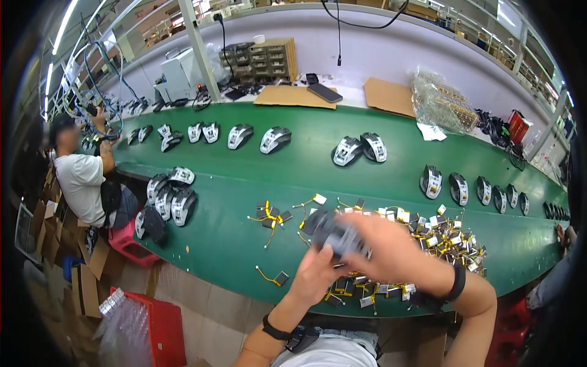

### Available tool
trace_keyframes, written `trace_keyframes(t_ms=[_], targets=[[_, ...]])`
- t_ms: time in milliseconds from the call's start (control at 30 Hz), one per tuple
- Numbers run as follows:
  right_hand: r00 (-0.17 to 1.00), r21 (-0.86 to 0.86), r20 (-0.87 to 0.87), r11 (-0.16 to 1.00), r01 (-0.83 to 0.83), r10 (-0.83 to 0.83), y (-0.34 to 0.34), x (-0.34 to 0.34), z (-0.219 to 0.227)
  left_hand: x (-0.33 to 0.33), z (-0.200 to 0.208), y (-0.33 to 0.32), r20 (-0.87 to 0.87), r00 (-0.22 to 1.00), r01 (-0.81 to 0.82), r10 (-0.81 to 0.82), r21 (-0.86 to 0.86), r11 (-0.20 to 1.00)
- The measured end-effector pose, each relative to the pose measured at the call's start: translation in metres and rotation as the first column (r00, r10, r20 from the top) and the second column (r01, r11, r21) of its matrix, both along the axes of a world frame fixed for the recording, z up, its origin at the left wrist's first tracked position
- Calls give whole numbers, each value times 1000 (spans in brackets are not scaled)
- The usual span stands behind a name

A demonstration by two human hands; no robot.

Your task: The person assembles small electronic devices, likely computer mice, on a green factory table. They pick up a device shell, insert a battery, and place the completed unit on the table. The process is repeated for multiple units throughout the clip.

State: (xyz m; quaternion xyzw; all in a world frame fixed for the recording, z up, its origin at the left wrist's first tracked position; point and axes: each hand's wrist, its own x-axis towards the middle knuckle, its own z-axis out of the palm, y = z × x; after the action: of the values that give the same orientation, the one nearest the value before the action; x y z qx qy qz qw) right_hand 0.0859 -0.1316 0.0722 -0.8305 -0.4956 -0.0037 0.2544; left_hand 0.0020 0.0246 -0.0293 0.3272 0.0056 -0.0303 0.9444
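Between my two hands, above the green workbench, is a partly assembled computer mouse (338,237), dark and grey and smeared by motion. My left hand (313,273) grips it from the near side, thumb against its edge. The fingers of my right hand (388,248) are closed over its right side, and what the fingertips press on is hidden. Under and around my right hand spreads a pile of small battery packs (452,240) with yellow tape and thin leads. A smaller battery cluster (269,215) lies left of the mouse, and a single battery (280,278) rests nearer the bench edge.
Several open mouse bodies (173,199) are grouped at the left. More mice (275,140) line the raised green strip (306,160) behind. Cardboard sheets (296,96) and a drawer cabinet (269,59) stand farther back. A co-worker (82,177) sits at far left, near a red crate (164,327).
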Motion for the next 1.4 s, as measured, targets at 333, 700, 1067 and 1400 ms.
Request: trace_keyframes(t_ms=[333, 700, 1067, 1400], targets=[[991, -51, -63, 992, 112, -115, 45, 99, -43, -36, -2, 21, 24, 989, -146, 145, 56, 988], [863, 173, -505, 976, 132, -27, 110, 94, -96, -67, -5, 52, 34, 958, -286, 285, 175, 942], [164, 501, -841, 625, 598, 516, 21, 7, -42, -27, 13, 35, 129, 964, -251, 233, 148, 957], [20, 420, -683, 370, 829, 730, 13, -65, -67, -16, 18, 14, 120, 972, -217, 201, 132, 967]])
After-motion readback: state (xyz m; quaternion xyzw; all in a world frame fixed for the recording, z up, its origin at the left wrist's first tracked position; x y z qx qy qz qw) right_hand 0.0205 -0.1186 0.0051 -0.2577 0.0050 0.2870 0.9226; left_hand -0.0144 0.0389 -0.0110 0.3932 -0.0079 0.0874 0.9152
